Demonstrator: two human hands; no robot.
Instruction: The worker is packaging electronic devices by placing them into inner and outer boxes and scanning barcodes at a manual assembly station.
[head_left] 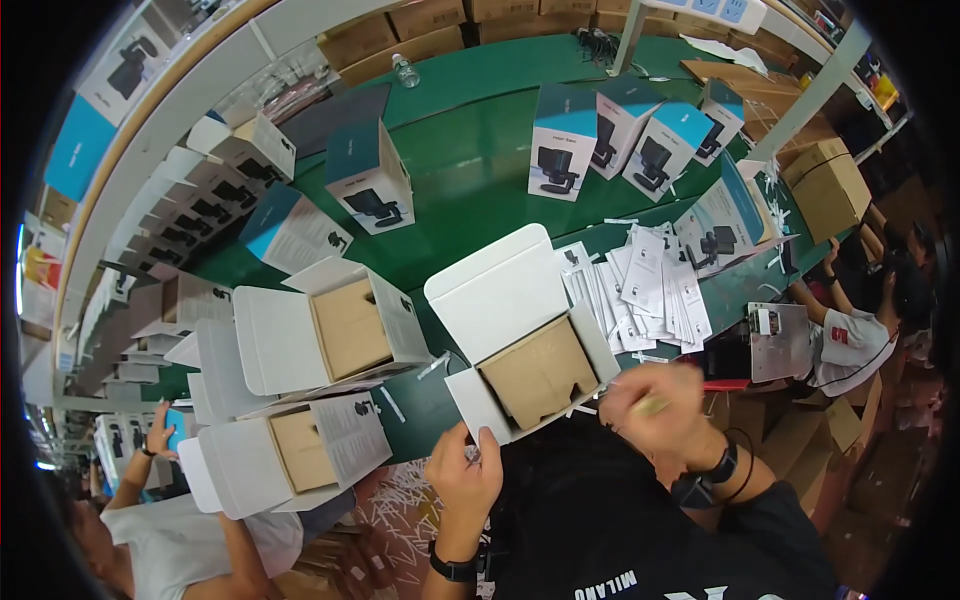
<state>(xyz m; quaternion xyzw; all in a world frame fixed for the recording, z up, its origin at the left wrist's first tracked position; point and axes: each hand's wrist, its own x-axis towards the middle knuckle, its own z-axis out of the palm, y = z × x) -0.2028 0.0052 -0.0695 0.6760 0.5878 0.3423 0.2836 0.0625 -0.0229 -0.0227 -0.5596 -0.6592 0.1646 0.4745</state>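
An open white carton (604, 348) stands in front of me, its large lid flap (500, 290) raised at the back. A brown cardboard insert (540, 372) fills its inside. My left hand (466, 478) pinches the carton's near left edge between thumb and fingers. Off the carton's near right corner is my right hand (655, 408), curled closed and smeared by motion. A small yellowish spot shows at its fingers, but what it holds is too blurred to name. White paper strips lie by that corner.
More open cartons (405, 325) with brown inserts stand at left. Leaflets (650, 280) are heaped at right. Closed blue-and-white boxes (562, 150) stand on the green table (460, 180). A clear bottle (405, 72) is at the back. Co-workers (220, 540) sit left and right (850, 340).
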